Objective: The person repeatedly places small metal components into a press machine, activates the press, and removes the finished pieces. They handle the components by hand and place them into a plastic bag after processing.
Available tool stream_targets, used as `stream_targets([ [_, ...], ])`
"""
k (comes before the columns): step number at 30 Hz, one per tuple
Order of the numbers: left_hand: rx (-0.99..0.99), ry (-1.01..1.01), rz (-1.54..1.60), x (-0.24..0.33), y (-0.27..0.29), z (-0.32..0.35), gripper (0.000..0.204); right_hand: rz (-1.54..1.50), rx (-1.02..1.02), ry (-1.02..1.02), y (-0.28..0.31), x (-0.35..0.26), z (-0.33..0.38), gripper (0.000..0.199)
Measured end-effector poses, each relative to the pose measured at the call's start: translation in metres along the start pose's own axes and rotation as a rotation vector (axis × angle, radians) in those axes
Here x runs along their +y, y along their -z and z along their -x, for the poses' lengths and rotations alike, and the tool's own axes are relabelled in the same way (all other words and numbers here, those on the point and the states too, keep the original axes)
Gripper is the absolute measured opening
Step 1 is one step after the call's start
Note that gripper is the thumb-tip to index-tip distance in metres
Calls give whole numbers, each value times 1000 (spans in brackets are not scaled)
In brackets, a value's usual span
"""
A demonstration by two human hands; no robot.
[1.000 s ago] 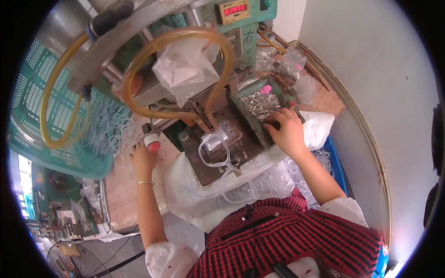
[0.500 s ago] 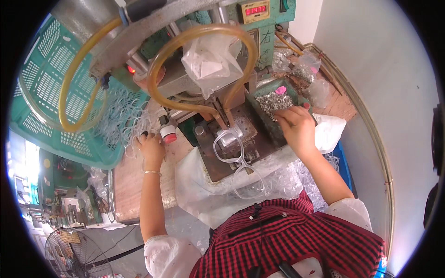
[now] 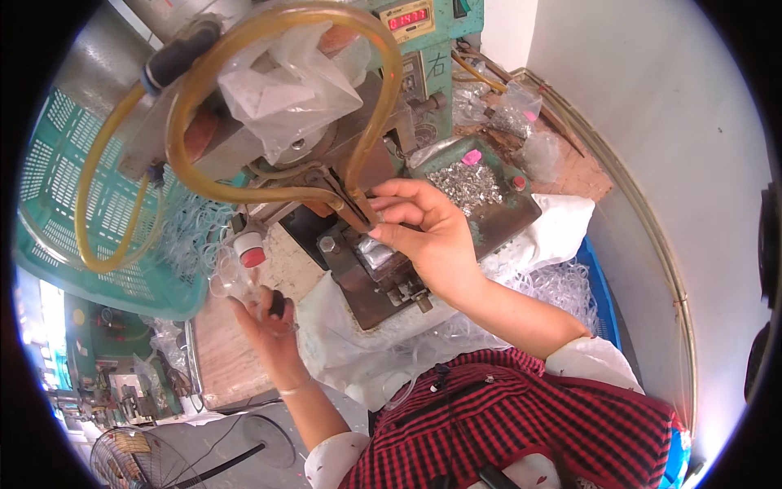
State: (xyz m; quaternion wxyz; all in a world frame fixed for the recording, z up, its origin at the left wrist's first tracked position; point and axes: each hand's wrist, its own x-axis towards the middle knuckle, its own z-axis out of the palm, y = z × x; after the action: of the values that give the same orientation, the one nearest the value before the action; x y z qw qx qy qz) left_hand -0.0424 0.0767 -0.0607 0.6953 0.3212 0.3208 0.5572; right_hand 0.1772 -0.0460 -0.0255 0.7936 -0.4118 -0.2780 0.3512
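My right hand [image 3: 432,238] is over the metal die block [image 3: 376,253], thumb and finger pinched beside the press's narrow jaws [image 3: 352,210]. Whatever the pinch holds is too small or hidden to make out. My left hand [image 3: 273,336] is left of the machine, fingers bent, with a small black piece [image 3: 278,304] at them. Thin loops of a clear plastic glasses frame [image 3: 230,281] show at its fingertips, overlapping others behind. Small silver metal parts [image 3: 468,187] lie in a green tray [image 3: 515,218] right of the die. Another clear frame [image 3: 399,393] hangs near my apron.
A green basket [image 3: 106,244] of clear frames stands at left. The press carries a curved yellow hose [image 3: 175,138] and a plastic bag [image 3: 285,94]. A red-tipped button [image 3: 250,249] sits beside the die. A blue crate [image 3: 601,293] holds more clear pieces; a fan [image 3: 126,456] stands lower left.
My right hand has moved left from the metal-parts tray to the press jaws. My left hand has drawn back from the basket's edge. The clear frame on the die is now off it.
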Motion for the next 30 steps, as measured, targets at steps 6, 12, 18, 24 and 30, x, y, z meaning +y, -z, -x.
stream_targets([
  [6,-446,-714,-424,49,-103,53,25,43,1,-24,1,-1,2,40],
  [12,-448,-769,-414,57,-130,41,23,-22,4,-75,-2,-7,3,40],
  [18,-791,-90,-308,49,-102,81,25,391,-216,87,5,-45,21,57],
  [24,-772,820,-105,-23,-92,74,26,1174,1,159,120,-8,18,37],
  [30,-702,804,-96,-30,-101,79,26,919,329,291,152,-19,-2,26],
])
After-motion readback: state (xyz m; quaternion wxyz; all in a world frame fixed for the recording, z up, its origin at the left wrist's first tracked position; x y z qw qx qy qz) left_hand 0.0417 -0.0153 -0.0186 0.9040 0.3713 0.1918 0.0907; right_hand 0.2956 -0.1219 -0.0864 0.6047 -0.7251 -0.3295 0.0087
